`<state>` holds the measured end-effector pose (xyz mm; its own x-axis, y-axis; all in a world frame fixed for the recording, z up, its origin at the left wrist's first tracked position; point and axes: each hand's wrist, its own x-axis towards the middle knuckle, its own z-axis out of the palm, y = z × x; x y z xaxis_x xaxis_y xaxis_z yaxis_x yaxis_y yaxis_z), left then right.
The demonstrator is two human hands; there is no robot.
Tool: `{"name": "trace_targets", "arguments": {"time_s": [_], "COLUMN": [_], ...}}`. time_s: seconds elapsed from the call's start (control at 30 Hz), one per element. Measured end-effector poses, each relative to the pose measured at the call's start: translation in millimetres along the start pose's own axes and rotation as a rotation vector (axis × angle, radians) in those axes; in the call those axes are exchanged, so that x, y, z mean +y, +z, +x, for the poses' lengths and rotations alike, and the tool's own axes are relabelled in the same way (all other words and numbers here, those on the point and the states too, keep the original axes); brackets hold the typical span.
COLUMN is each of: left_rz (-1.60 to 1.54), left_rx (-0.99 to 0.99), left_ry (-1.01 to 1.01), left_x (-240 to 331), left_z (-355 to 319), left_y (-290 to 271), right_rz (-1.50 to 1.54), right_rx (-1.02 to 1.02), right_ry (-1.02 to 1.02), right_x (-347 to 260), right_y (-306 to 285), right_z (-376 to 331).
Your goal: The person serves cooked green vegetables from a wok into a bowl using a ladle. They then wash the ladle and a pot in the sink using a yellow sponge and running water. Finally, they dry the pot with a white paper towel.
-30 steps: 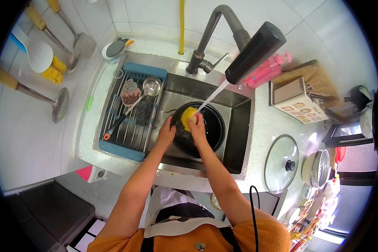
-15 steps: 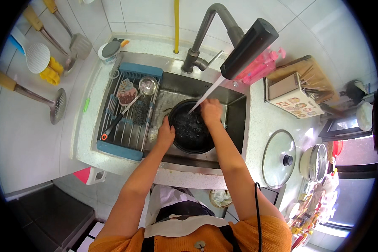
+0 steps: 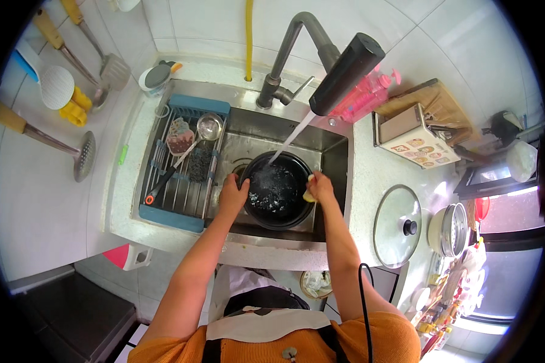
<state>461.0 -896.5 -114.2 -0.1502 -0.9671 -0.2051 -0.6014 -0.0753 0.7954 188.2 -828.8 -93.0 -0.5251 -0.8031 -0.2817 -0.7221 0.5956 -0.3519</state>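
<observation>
A round black pot (image 3: pixel 293 174) sits in the steel sink (image 3: pixel 333 158). Water from the tap's black spray head (image 3: pixel 347 74) runs into it, and the water inside is bubbly. At the pot's left rim is my left hand (image 3: pixel 231 198), closed on the edge with its thumb on top. My right hand (image 3: pixel 323 186) is on the opposite rim, its fingers closed around a yellow sponge (image 3: pixel 309 190) pressed against the pot's edge. Part of the sponge is hidden by my fingers.
A blue-ended drying rack (image 3: pixel 172 219) spans the sink's left side, carrying a ladle (image 3: pixel 209 127), a dark scrubber (image 3: pixel 200 164) and a patterned pad (image 3: pixel 180 138). Right of the sink lie a glass lid (image 3: pixel 393 233) and a cutlery holder (image 3: pixel 415 144). Pink bottles (image 3: pixel 369 95) stand behind.
My right hand has come from inside the pot to its right rim, where the yellow sponge now shows. My left hand is a little lower on the left rim.
</observation>
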Motion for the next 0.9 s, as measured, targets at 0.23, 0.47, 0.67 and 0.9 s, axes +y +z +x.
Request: {"name": "trace_targets", "arguments": {"time_s": [0.23,0.47,0.67,0.9], "left_rz": [-0.017,-0.047,-0.136,-0.243], "left_rx": [-0.103,-0.099,-0.106,-0.061], "left_ry": [0.112,0.028,-0.033,0.019], "left_x": [-13,-13,4,-9], "left_z": [7,6,7,16], "left_y": [6,10,13,23], "right_rz": [-0.2,-0.13,0.005,-0.481], "right_rx": [-0.066,-0.002,0.296,0.046], "right_ry": [-0.886,-0.518,-0.584,-1.297], "right_x": [-107,-80,-27,-68], "right_y": [26,11,-14,46], "right_z": [62,49,-16,-17]}}
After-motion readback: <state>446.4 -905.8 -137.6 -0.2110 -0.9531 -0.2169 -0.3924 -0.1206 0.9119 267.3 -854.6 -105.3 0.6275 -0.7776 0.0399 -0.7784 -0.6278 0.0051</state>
